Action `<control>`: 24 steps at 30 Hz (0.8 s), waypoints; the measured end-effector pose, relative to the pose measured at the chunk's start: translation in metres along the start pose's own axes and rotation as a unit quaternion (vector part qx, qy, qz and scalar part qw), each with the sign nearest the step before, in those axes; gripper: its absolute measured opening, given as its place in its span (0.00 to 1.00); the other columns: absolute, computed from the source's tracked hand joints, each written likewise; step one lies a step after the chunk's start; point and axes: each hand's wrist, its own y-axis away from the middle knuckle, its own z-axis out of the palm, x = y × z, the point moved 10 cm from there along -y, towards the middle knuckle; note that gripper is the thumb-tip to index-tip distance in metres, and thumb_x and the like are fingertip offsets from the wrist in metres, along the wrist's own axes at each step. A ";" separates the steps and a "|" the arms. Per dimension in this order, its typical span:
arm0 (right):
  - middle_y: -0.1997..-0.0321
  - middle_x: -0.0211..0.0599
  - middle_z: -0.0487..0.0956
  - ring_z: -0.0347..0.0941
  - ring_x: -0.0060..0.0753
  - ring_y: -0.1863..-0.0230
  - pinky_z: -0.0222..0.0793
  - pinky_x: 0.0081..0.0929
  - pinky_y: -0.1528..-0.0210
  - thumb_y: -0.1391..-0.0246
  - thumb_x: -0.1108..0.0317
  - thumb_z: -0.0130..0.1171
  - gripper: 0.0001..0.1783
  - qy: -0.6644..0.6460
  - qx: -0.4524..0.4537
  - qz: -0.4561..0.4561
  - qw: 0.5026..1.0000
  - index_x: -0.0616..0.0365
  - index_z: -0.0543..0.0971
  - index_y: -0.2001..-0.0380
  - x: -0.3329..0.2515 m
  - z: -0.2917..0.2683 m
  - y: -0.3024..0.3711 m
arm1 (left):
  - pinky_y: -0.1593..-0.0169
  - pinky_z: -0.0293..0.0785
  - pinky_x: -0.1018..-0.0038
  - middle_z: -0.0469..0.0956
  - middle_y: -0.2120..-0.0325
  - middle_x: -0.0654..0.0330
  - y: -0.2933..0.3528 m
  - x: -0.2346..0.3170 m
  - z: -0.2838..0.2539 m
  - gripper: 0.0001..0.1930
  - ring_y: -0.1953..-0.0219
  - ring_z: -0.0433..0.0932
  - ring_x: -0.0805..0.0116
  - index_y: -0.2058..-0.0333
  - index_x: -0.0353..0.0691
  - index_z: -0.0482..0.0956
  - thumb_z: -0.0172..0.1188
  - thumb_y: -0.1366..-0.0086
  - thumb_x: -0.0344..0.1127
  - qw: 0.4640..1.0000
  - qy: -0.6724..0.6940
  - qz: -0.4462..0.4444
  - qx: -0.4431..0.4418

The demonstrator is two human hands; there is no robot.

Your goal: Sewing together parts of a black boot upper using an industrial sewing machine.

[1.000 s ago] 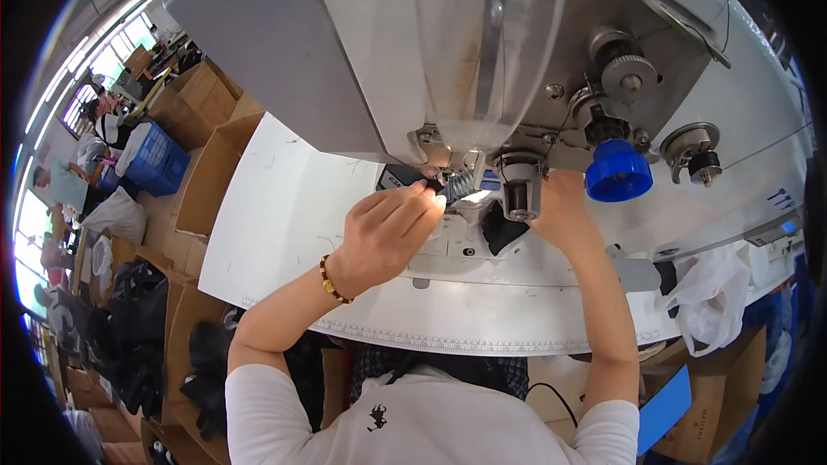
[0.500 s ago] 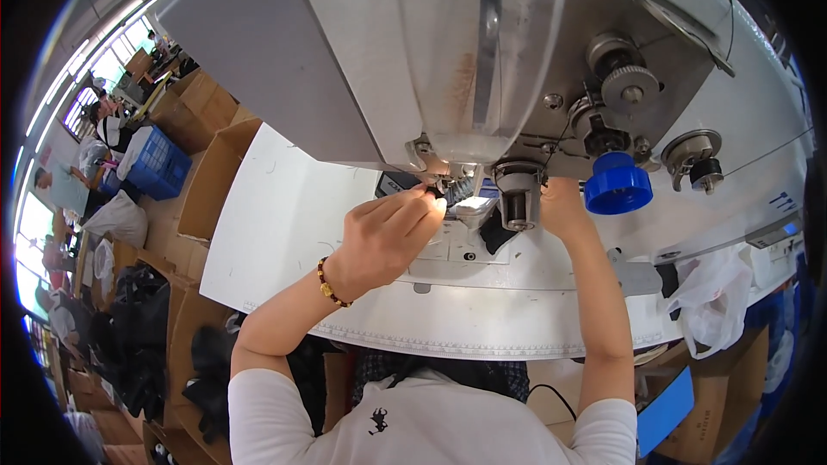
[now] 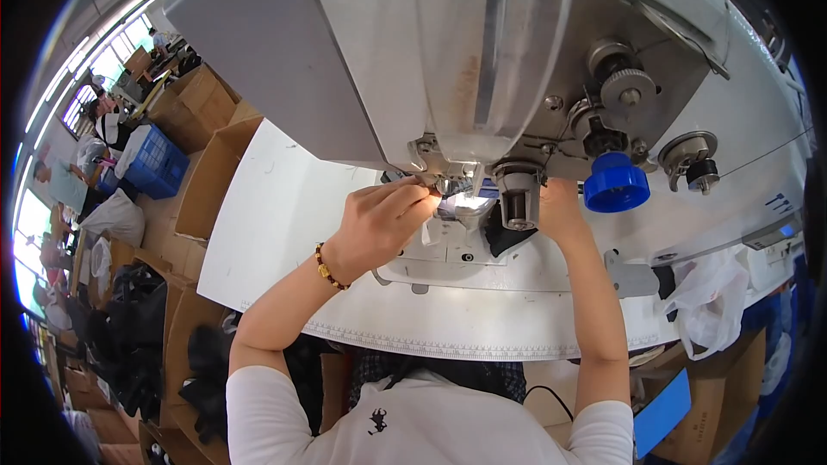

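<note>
A large white industrial sewing machine fills the upper view, its lit needle area near the middle. My left hand, with a beaded bracelet at the wrist, is closed in a pinch at the left side of the needle area. What its fingertips hold is too small to make out. My right hand reaches behind the machine head on the right; its fingers are hidden. Between the hands, black fabric lies by the presser foot area. A blue knob sits just right of my right hand.
The white table has a ruler strip along its near edge. Cardboard boxes with black fabric stand at left, near a blue crate and other people. At right are a plastic bag and an open carton.
My left hand has barely shifted at the needle area, its fingers slightly re-angled. My right hand stays behind the machine head. The whole view has moved a little.
</note>
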 end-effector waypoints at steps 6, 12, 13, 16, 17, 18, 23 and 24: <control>0.66 0.36 0.75 0.70 0.43 0.62 0.64 0.36 0.61 0.59 0.61 0.57 0.12 0.048 -0.104 0.057 0.992 0.48 0.77 0.68 0.018 0.021 0.007 | 0.75 0.73 0.78 0.73 0.75 0.62 0.004 -0.011 0.005 0.13 0.77 0.75 0.68 0.74 0.38 0.75 0.60 0.63 0.20 0.999 0.034 -0.028 -0.013; 0.64 0.36 0.75 0.69 0.45 0.60 0.63 0.36 0.58 0.59 0.59 0.57 0.13 0.087 0.044 -0.054 0.994 0.49 0.77 0.67 -0.002 0.002 0.002 | 0.77 0.73 0.80 0.73 0.75 0.62 0.005 -0.012 0.006 0.13 0.75 0.75 0.70 0.74 0.38 0.74 0.57 0.64 0.19 0.999 0.044 -0.019 -0.004; 0.64 0.36 0.75 0.69 0.45 0.60 0.63 0.36 0.58 0.59 0.59 0.57 0.13 0.087 0.044 -0.054 0.994 0.49 0.77 0.67 -0.003 0.001 0.002 | 0.77 0.73 0.81 0.73 0.75 0.62 0.005 -0.012 0.005 0.13 0.75 0.75 0.71 0.74 0.38 0.74 0.57 0.64 0.19 0.999 0.047 -0.017 0.002; 0.63 0.37 0.75 0.69 0.44 0.60 0.63 0.37 0.58 0.59 0.58 0.57 0.14 -0.005 0.025 -0.028 0.999 0.50 0.77 0.66 0.001 0.003 0.004 | 0.78 0.73 0.81 0.73 0.75 0.62 0.004 -0.012 0.003 0.13 0.75 0.75 0.71 0.75 0.38 0.74 0.56 0.65 0.18 0.998 0.054 -0.011 0.019; 0.63 0.37 0.75 0.69 0.44 0.60 0.63 0.37 0.58 0.58 0.58 0.57 0.15 0.012 0.034 -0.034 0.999 0.51 0.76 0.66 0.001 0.003 0.005 | 0.78 0.72 0.81 0.73 0.75 0.62 0.004 -0.011 0.001 0.13 0.75 0.75 0.71 0.75 0.38 0.74 0.56 0.65 0.18 0.998 0.059 -0.006 0.031; 0.63 0.38 0.75 0.69 0.44 0.60 0.62 0.37 0.58 0.58 0.58 0.57 0.15 0.029 0.044 -0.039 0.998 0.52 0.76 0.67 0.001 0.002 0.005 | 0.78 0.72 0.81 0.73 0.75 0.62 0.003 -0.011 0.001 0.13 0.75 0.75 0.71 0.75 0.38 0.74 0.56 0.65 0.18 0.998 0.060 -0.006 0.031; 0.63 0.37 0.75 0.69 0.39 0.59 0.62 0.34 0.56 0.62 0.66 0.59 0.16 -0.101 0.027 0.076 0.992 0.55 0.76 0.65 0.023 0.011 0.001 | 0.78 0.73 0.80 0.72 0.76 0.62 0.001 -0.006 0.004 0.11 0.74 0.76 0.71 0.75 0.37 0.73 0.56 0.62 0.19 1.000 0.014 -0.021 -0.006; 0.63 0.38 0.75 0.68 0.43 0.60 0.62 0.36 0.58 0.58 0.60 0.56 0.14 -0.115 0.011 0.092 0.989 0.53 0.76 0.67 0.028 0.016 0.001 | 0.78 0.73 0.80 0.72 0.76 0.62 0.000 -0.004 0.004 0.11 0.74 0.76 0.71 0.75 0.37 0.73 0.56 0.62 0.19 1.000 0.016 -0.020 -0.006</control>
